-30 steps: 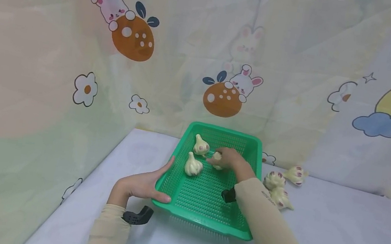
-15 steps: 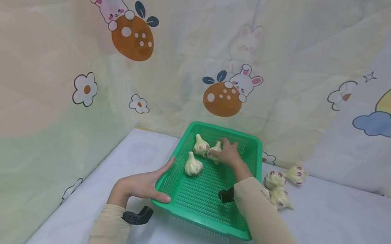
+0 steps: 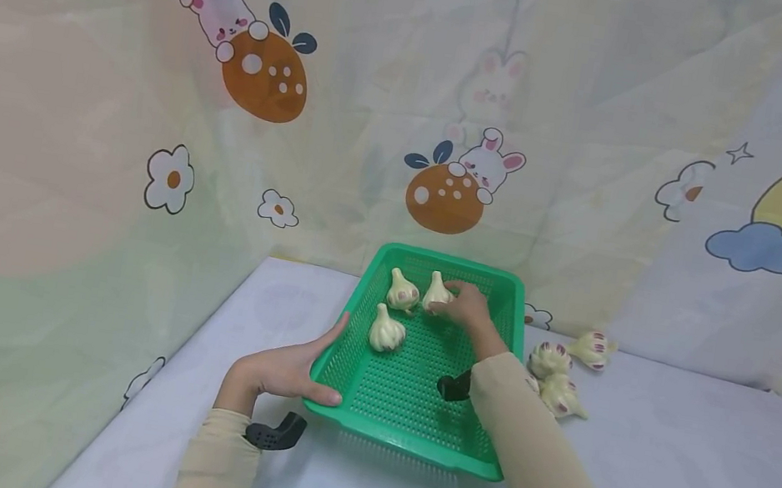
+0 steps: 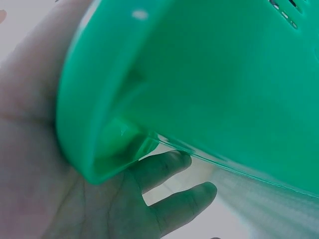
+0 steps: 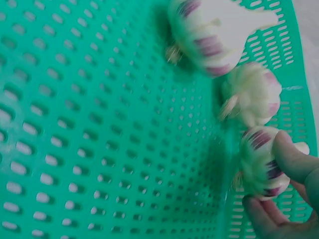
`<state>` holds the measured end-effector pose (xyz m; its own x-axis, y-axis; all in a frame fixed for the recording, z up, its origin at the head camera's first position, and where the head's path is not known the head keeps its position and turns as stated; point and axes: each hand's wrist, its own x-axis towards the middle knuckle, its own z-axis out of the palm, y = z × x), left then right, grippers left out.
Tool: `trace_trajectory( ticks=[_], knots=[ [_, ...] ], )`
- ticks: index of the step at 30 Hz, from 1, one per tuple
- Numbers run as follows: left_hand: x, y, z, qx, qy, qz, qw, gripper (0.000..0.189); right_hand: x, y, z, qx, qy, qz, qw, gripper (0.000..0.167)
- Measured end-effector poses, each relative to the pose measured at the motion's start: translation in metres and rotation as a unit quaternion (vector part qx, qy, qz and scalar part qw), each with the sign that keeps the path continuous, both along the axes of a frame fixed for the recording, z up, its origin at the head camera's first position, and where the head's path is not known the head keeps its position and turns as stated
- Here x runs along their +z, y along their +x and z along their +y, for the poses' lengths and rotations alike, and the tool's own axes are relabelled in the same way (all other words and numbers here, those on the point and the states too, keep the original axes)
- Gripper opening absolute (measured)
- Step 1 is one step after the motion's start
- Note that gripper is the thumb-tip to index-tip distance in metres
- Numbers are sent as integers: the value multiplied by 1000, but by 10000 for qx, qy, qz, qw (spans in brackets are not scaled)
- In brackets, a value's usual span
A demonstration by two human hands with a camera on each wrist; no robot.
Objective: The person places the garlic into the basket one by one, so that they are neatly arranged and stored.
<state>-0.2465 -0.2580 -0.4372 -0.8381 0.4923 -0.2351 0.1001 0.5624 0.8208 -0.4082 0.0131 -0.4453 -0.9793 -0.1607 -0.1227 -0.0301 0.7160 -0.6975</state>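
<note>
A green plastic basket with slotted walls stands on the white table. My left hand grips its near left corner; in the left wrist view two fingers show beneath the rim. Inside the basket my right hand holds a garlic bulb near the far wall, its stem pointing up. The right wrist view shows thumb and fingers on either side of this purple-streaked bulb. Two more bulbs are in the basket: one just left of the held bulb, another closer to me.
Several garlic bulbs lie clustered on the table to the right of the basket, one partly hidden by my right sleeve. Behind the table hangs a printed cloth with rabbits and flowers.
The right hand has shifted the garlic bulb slightly away from me, and the bulb now stands stem up. Its fingers spread half a second ago and are now closer around it. My left hand stays put.
</note>
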Motion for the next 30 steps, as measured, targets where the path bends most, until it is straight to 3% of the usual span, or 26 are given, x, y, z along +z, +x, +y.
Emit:
trace_trajectory(
  ticks=[30],
  knots=[
    [-3, -1, -1, 70, -71, 62, 9999, 124, -8, -1, -1, -46, 502, 62, 9987, 61]
  ],
)
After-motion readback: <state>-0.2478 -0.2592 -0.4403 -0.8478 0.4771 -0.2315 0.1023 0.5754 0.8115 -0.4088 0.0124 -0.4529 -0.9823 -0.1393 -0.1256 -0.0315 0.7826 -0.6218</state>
